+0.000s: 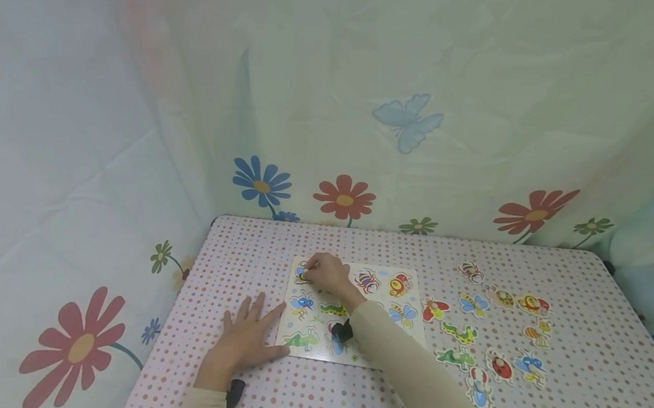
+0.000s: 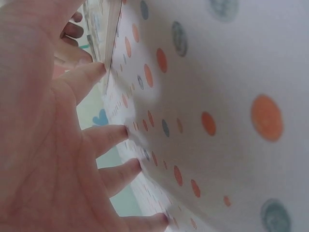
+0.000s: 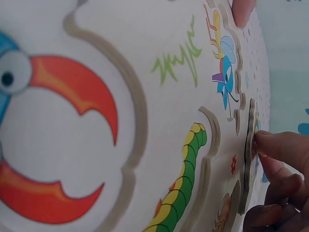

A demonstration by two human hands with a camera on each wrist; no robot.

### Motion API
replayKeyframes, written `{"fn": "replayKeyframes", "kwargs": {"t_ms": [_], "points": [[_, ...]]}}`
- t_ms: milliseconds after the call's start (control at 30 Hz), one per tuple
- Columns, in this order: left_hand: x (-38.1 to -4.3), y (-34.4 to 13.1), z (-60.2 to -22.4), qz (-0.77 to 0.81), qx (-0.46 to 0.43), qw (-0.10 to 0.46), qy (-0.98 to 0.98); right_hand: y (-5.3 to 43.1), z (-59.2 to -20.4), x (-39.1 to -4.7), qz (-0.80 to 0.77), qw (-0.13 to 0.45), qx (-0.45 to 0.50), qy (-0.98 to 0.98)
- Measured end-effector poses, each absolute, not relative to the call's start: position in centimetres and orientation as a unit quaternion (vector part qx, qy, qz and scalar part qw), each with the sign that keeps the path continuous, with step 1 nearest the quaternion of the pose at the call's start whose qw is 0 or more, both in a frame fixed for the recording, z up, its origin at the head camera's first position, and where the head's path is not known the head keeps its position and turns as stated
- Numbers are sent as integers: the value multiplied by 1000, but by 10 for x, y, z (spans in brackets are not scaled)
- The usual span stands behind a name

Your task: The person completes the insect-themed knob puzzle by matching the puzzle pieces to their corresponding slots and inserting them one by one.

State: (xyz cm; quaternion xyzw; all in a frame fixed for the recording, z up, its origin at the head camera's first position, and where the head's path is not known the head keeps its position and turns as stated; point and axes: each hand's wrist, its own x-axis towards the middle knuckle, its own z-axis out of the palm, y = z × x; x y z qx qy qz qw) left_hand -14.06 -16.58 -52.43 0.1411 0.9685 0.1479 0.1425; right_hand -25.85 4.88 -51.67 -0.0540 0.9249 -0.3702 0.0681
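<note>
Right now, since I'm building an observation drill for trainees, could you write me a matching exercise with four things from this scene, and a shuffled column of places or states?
Column one
1. Left hand
2. Right hand
3. Red ladybug piece with black spots
4. Pale blue butterfly print

Column two
A. On the pale flowered curtain
B. Loose on the white dotted tabletop
C. Fingers spread beside the white rectangular puzzle board
D. Pinching a flat, curvy-edged puzzle piece

Right pairs: 1-C, 2-D, 3-B, 4-A
</note>
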Motion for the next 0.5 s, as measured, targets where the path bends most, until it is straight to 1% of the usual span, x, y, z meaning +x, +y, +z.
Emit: {"fn": "replayKeyframes", "kwargs": {"t_ms": [267, 500], "points": [[-142, -167, -527, 149, 139, 140, 969, 47, -513, -258, -351, 78, -62, 931], [-142, -167, -528, 152, 142, 139, 968, 48, -512, -259, -341, 72, -67, 935]]}}
